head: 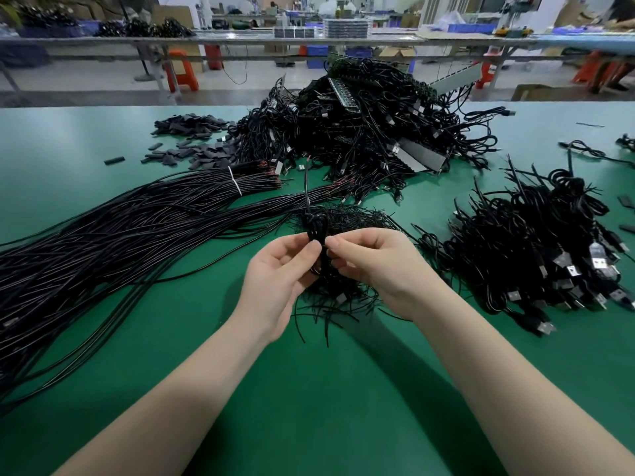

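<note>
- Coiled black cable (313,231): held up just above the green table (309,407), one end sticking up.
- Left hand (280,280): fingers curled, gripping the coil.
- Right hand (374,266): pinching it too.
- Right under: thin black ties (357,218).
- Left: long black cables (103,242).
- Right: tied USB cables (536,255).
- Behind: big tangled pile (364,125).

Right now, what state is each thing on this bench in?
coiled cable: bunched, held upright.
left hand: pinches the coiled cable.
right hand: pinches the coiled cable.
long cables: laid out lengthwise, banded with white ties.
USB cable pile: coiled, heaped loose.
</note>
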Action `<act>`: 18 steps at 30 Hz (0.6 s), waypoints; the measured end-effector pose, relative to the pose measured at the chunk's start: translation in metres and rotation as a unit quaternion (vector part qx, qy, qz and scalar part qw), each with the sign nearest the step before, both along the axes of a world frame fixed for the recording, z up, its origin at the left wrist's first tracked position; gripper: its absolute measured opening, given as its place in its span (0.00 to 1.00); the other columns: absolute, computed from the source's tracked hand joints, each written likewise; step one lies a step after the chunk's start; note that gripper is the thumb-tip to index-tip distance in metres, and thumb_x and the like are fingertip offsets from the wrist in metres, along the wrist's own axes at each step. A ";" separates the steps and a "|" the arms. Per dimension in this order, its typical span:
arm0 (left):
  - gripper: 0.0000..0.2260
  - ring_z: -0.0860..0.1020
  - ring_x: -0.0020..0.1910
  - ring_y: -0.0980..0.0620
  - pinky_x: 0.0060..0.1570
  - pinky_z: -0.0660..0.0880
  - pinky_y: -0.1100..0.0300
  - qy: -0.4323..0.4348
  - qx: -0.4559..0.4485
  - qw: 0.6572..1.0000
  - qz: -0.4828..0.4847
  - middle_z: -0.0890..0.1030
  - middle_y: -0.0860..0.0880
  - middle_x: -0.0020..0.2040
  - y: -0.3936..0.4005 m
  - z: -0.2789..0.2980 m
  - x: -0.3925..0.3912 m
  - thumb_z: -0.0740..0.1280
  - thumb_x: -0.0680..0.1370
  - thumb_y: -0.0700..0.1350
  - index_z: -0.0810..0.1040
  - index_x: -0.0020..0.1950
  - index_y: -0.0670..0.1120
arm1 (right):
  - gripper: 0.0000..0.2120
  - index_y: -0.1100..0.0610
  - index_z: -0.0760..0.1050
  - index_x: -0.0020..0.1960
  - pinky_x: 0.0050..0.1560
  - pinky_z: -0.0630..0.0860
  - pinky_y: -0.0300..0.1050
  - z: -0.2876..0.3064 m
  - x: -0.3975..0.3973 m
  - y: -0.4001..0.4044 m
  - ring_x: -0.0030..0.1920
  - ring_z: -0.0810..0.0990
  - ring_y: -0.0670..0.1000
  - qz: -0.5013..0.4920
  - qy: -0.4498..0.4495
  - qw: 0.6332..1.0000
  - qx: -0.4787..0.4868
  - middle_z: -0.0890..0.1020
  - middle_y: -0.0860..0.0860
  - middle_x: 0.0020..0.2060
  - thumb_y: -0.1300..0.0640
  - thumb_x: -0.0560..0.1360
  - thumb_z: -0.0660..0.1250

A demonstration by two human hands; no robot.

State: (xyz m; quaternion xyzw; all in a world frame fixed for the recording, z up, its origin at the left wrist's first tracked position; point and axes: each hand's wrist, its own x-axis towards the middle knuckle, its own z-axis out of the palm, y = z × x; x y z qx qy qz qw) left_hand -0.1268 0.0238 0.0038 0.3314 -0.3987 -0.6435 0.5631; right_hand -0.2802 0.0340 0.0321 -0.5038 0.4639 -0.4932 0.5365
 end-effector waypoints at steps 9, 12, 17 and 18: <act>0.05 0.77 0.28 0.58 0.23 0.73 0.66 0.062 0.214 0.967 -0.124 0.82 0.51 0.36 0.003 0.013 0.000 0.74 0.65 0.47 0.84 0.37 0.46 | 0.04 0.64 0.81 0.40 0.43 0.75 0.46 -0.008 0.005 -0.002 0.39 0.79 0.57 -0.146 0.441 0.711 -0.529 0.81 0.55 0.36 0.71 0.71 0.71; 0.06 0.77 0.28 0.58 0.27 0.76 0.66 0.075 0.205 0.963 -0.156 0.81 0.49 0.36 0.003 0.015 0.002 0.72 0.66 0.47 0.85 0.35 0.45 | 0.04 0.65 0.81 0.42 0.41 0.77 0.50 -0.012 0.002 -0.002 0.39 0.79 0.58 -0.147 0.461 0.676 -0.556 0.81 0.56 0.38 0.71 0.72 0.69; 0.15 0.81 0.38 0.55 0.38 0.78 0.62 0.005 0.095 0.987 -0.130 0.83 0.48 0.41 0.001 0.008 0.002 0.69 0.71 0.57 0.85 0.44 0.47 | 0.03 0.61 0.84 0.45 0.44 0.77 0.48 -0.009 0.004 -0.002 0.40 0.81 0.56 -0.130 0.401 0.759 -0.497 0.83 0.54 0.39 0.63 0.72 0.73; 0.16 0.81 0.38 0.55 0.38 0.78 0.62 -0.004 0.083 0.988 -0.133 0.83 0.49 0.40 0.001 0.007 0.003 0.70 0.69 0.59 0.86 0.43 0.49 | 0.03 0.60 0.84 0.45 0.44 0.77 0.46 -0.006 0.004 -0.002 0.41 0.81 0.54 -0.121 0.381 0.783 -0.477 0.83 0.53 0.39 0.62 0.72 0.73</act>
